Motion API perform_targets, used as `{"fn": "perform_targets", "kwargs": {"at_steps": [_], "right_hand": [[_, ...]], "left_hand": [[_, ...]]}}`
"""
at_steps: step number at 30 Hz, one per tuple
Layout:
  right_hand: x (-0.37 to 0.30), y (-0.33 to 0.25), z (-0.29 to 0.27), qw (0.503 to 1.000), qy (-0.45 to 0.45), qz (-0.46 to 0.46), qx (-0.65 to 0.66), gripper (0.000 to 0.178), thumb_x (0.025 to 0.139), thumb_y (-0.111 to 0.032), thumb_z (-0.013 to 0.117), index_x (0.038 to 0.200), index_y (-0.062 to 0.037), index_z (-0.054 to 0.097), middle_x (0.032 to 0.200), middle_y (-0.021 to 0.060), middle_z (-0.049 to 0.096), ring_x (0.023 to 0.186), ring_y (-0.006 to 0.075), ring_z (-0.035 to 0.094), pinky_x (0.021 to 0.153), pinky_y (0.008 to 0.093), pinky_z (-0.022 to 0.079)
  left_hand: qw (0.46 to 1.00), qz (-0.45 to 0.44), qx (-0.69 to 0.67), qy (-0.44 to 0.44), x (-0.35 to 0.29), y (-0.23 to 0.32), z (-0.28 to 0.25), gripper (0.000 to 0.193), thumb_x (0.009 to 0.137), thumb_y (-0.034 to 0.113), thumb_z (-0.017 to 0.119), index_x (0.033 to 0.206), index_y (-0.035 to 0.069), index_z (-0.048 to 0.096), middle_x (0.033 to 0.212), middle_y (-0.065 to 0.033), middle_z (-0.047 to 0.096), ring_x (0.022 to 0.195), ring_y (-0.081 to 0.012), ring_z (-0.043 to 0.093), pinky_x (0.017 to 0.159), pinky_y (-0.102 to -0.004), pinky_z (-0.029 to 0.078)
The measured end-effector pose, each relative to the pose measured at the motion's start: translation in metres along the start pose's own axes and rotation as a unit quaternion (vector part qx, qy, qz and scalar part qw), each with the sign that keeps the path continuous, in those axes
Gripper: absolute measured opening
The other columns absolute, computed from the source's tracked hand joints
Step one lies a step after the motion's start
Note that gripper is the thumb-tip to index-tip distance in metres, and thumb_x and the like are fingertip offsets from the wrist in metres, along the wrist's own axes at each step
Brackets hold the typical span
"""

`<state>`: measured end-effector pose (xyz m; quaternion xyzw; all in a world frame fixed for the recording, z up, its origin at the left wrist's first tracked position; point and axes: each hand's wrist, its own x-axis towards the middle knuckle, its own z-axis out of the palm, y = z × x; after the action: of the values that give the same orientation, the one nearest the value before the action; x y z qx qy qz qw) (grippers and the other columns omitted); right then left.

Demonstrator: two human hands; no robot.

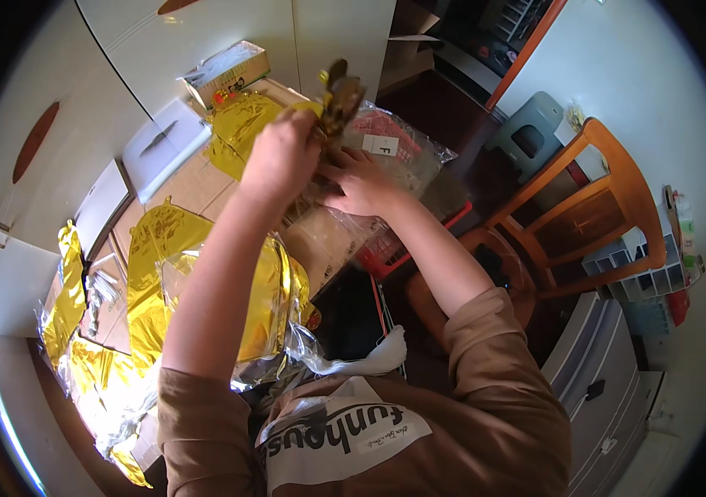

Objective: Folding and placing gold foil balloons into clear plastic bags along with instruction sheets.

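Observation:
My left hand [286, 149] is raised over the far side of the table, its fingers closed around a dark, gold-brown shiny bundle [341, 103] that sticks up past the fist. The exact kind of the bundle is unclear. Just to its right, my right hand [363, 184] lies with fingers stretched out on a clear plastic bag [415, 170]. A white label [380, 145] shows on the bag, and a red basket [386, 251] stands under it. Flat gold foil [243, 124] lies beyond my left wrist.
More gold foil sheets [154, 248] cover the cardboard [191, 186] on the left. At the back stand an open carton [227, 70] and a white lidded box [166, 145]. A wooden chair [589, 207] and a grey-green stool [532, 137] are to the right.

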<state>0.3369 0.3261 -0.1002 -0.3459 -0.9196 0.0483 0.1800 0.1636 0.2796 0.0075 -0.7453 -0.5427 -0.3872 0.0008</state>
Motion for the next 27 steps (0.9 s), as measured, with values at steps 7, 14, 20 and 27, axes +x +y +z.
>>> {"fn": "perform_targets", "kwargs": {"at_steps": [7,14,20,27], "right_hand": [[-0.033,0.052,-0.036,0.982,0.024,0.055,-0.177,0.032,0.084,-0.023,0.063,0.114,-0.0108,0.065,0.131,0.0135,0.057,0.124,0.0391,0.049,0.109,0.0505,0.033],[-0.023,0.108,-0.055,0.964,0.139,0.216,-0.075,0.047,0.079,-0.035,0.073,0.119,-0.0130,0.062,0.117,0.0129,0.064,0.108,0.0351,0.060,0.097,0.0462,0.044],[0.025,0.102,-0.059,0.963,-0.033,0.266,-0.010,0.055,0.079,-0.034,0.074,0.125,-0.0082,0.060,0.121,0.0164,0.063,0.108,0.0313,0.063,0.094,0.0398,0.048],[0.025,0.135,-0.069,0.843,-0.135,0.418,0.311,0.045,0.080,-0.027,0.077,0.114,0.0011,0.064,0.098,0.0123,0.069,0.082,0.0188,0.066,0.076,0.0351,0.052]], "left_hand": [[0.999,0.028,0.014,-0.027,-0.076,0.017,0.046,0.021,0.076,0.003,0.060,0.097,0.005,0.057,0.092,-0.0145,0.058,0.067,-0.0356,0.066,0.060,-0.0436,0.057],[0.978,0.117,0.140,-0.098,-0.094,0.019,0.079,0.016,0.077,0.009,0.062,0.093,0.008,0.056,0.086,-0.0093,0.055,0.068,-0.0272,0.064,0.059,-0.0375,0.055],[0.966,0.136,0.182,-0.123,-0.096,0.021,0.082,0.007,0.076,0.010,0.061,0.082,0.009,0.056,0.083,-0.0073,0.055,0.069,-0.0235,0.064,0.061,-0.0353,0.053],[0.953,0.111,0.150,-0.239,-0.069,0.041,0.041,0.043,0.068,0.044,0.072,0.090,0.008,0.066,0.091,-0.0094,0.060,0.090,-0.0273,0.061,0.083,-0.0403,0.043]]}}
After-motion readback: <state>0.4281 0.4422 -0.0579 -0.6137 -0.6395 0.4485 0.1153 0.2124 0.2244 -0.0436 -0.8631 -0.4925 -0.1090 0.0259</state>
